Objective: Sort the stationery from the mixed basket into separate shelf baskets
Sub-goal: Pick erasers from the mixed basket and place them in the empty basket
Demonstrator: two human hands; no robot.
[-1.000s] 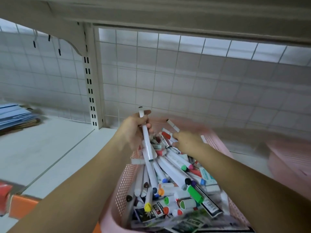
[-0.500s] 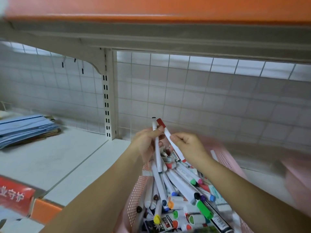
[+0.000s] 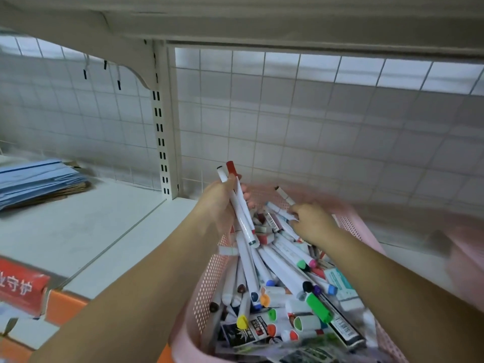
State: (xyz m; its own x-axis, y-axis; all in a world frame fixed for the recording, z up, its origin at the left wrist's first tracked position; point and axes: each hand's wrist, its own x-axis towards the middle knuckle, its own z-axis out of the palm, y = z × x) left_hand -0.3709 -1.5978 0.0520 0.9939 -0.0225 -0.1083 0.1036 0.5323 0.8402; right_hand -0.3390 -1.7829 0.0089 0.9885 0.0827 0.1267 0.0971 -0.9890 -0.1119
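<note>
Shelf [image 3: 99, 231] carries mixed basket [image 3: 209, 271], pink, heaped with pens, so both my hands work inside it. Second pink basket [image 3: 468, 258] at right, smeared, contents unreadable. Left hand [image 3: 217, 203] clutches two white markers [image 3: 242, 218] upright as collected bundle, clear of pile. Right hand [image 3: 311, 224] seems to pinch another marker [image 3: 284, 195] at far end; blur hides exact grip.

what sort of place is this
Probably a shop, perhaps a stationery store: a slotted shelf upright, a wire-grid back panel, and a red label on the orange shelf edge.
</note>
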